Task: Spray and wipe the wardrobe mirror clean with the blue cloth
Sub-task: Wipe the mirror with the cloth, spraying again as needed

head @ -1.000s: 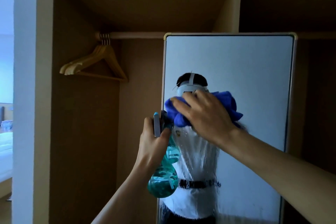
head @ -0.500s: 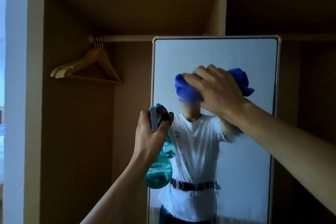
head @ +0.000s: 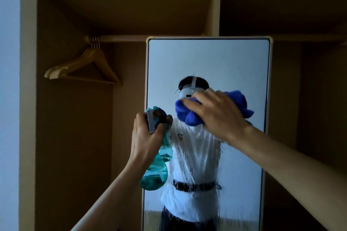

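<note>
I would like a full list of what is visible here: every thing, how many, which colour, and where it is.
wardrobe: one, brown wood, open, fills the view
rail: one, light wood, across the top of the wardrobe's left bay
hangers: several stacked together, light wood, on the rail at left
mirror: one, pale frame, upright at centre right; wet streaks on its lower half
blue cloth: one, blue, bunched against the mirror at mid height
spray bottle: one, teal, at the mirror's left edge
left hand: one, holds the spray bottle by its head
right hand: one, holds the blue cloth against the mirror
</note>
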Tool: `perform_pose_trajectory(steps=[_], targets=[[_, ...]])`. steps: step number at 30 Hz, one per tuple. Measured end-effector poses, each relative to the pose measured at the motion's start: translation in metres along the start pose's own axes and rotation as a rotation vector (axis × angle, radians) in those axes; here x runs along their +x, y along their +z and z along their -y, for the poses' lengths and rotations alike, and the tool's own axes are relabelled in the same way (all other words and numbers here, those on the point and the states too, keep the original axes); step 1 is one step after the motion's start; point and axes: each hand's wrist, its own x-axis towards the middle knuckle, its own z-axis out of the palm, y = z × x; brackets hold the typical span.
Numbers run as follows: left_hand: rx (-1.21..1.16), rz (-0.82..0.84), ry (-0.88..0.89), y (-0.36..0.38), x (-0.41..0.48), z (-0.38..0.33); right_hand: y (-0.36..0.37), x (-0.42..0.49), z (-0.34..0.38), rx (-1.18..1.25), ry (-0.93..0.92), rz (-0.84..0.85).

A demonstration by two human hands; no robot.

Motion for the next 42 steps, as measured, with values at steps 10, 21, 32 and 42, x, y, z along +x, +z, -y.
perform_pose_trajectory(steps=[10, 21, 32, 42], targets=[[0.071, -0.047, 0.050, 0.012, -0.007, 0.004, -0.026, 0.025, -0.062, -0.015, 0.149, -0.015], [0.066, -0.073, 0.051, 0.020, -0.019, 0.009, 0.008, -0.065, -0.017, 0.054, -0.008, -0.014], [0.104, -0.030, 0.052, 0.019, -0.022, 0.009, -0.008, -0.044, -0.053, 0.039, 0.034, -0.011], [0.103, -0.052, 0.044, 0.021, -0.022, 0.012, -0.026, -0.023, -0.096, 0.071, 0.108, -0.028]])
